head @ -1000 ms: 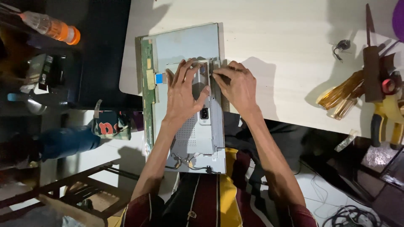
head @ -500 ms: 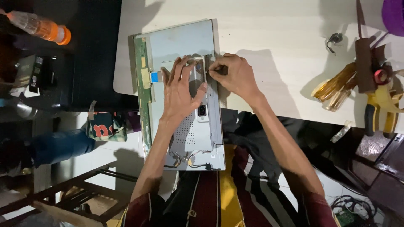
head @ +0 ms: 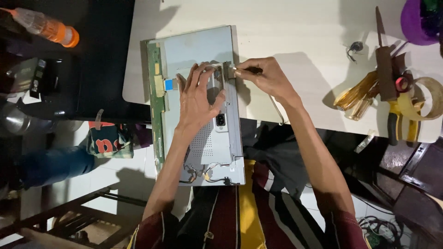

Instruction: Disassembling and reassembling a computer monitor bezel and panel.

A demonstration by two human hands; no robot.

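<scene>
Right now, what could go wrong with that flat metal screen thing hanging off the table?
The panel overhangs the table edge toward the lap, so it might tip if the left hand lifts. The tool in the right hand could slip and scratch the green circuit strip. Loose wires near the bottom edge might snag.

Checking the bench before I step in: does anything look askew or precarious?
Yes. The panel hangs well off the table edge over the lap, pinned by the left hand. The right hand holds a tool at its bracket.
</scene>
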